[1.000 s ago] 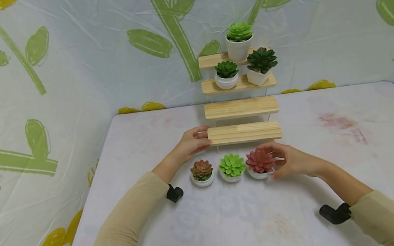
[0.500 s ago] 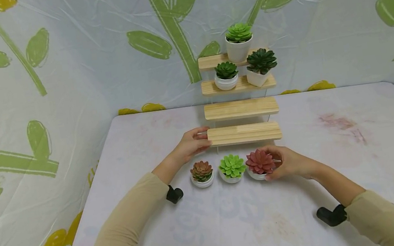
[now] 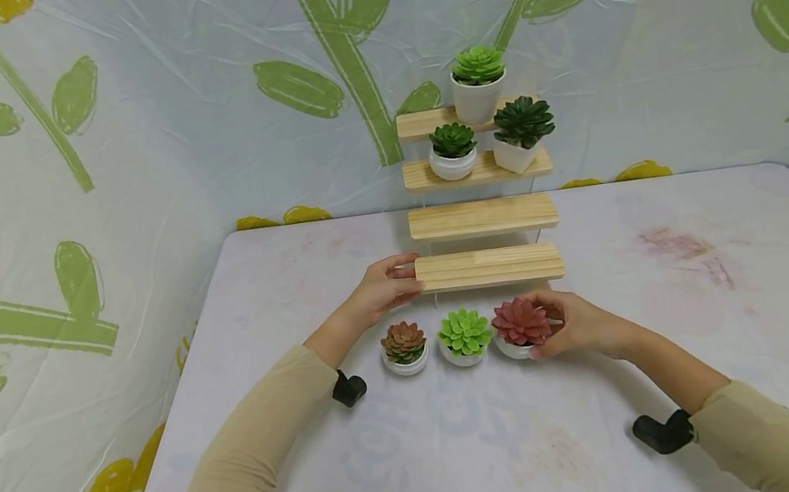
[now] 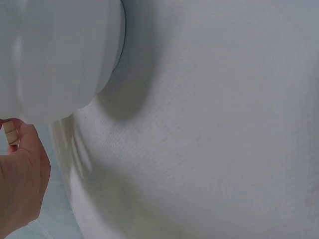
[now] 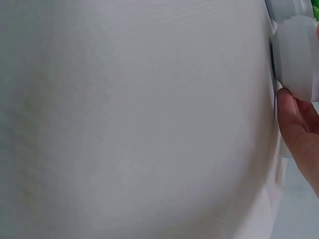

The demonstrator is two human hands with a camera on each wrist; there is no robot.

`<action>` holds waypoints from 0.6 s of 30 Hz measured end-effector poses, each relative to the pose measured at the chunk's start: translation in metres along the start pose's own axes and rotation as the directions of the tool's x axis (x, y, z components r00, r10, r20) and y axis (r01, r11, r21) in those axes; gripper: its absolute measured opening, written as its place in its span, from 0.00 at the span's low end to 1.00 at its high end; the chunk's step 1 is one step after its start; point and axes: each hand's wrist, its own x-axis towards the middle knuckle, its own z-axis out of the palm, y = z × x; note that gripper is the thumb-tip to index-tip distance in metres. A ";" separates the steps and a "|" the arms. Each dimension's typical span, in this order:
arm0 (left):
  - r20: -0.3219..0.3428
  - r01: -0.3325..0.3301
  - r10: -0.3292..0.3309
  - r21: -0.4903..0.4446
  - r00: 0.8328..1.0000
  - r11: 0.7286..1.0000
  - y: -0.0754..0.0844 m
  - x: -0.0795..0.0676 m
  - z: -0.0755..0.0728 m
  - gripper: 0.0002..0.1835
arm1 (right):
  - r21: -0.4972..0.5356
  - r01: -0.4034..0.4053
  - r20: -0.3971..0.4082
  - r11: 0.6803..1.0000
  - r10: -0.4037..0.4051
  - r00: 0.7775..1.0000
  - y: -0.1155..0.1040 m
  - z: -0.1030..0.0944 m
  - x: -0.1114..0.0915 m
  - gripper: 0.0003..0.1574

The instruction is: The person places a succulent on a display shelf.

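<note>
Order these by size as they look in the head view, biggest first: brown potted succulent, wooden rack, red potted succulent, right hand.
1. Wooden rack
2. Right hand
3. Red potted succulent, partly covered by the hand
4. Brown potted succulent

Smooth wood with visible straight grain is shown by the slatted stand [image 3: 483,218]. At six o'clock from it, smooth-walled pots [image 3: 408,367] are topped with plastic-looking rosettes [image 3: 465,332]. The tabletop [image 3: 678,324] is covered in matt, finely textured cloth. At twelve o'clock, creased, faintly glossy sheeting is seen in the backdrop [image 3: 197,131]. Matt cloth is shown by both sleeves [image 3: 238,453].
</note>
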 end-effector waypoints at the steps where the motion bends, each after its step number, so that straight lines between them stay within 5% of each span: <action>1: 0.002 0.000 0.000 -0.001 1.000 1.000 0.000 0.000 0.000 0.29 | 0.003 0.003 -0.002 1.000 -0.003 1.000 0.000 0.000 0.000 0.41; 18: 0.009 0.010 -0.010 -0.016 1.000 1.000 0.000 0.003 -0.002 0.30 | -0.002 -0.015 -0.079 1.000 0.015 0.997 -0.023 -0.008 0.003 0.37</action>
